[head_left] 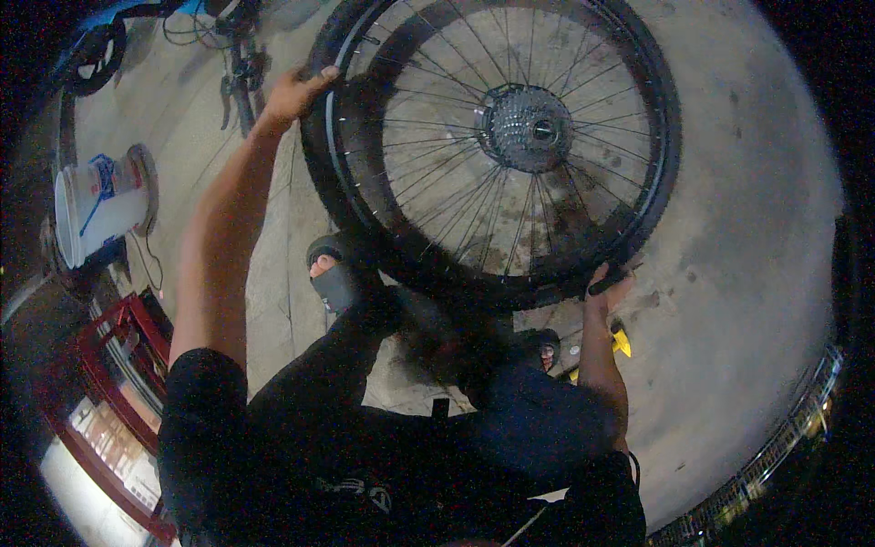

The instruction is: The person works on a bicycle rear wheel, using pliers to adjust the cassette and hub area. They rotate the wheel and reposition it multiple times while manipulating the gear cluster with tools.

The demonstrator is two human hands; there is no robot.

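Note:
A bicycle wheel [663, 137] with a black tyre is held in front of me, its cassette [529, 128] of stacked sprockets facing up toward me. My left hand [301, 93] grips the tyre at the wheel's upper left, thumb on the near side by the rim and the other fingers mostly hidden behind. At the lower right, my right hand [614, 290] is closed round the tyre's edge; a dark strip crosses its fingers, and I cannot make out what it is. Thin dark spokes run from the hub to the rim.
A white bucket [109, 205] with a blue cord lies to the left. Nearer stands a red metal frame [118, 365]. Bicycle parts [241, 73] are at the upper left. By my right forearm, a yellow object [622, 339] rests on the concrete floor [747, 228].

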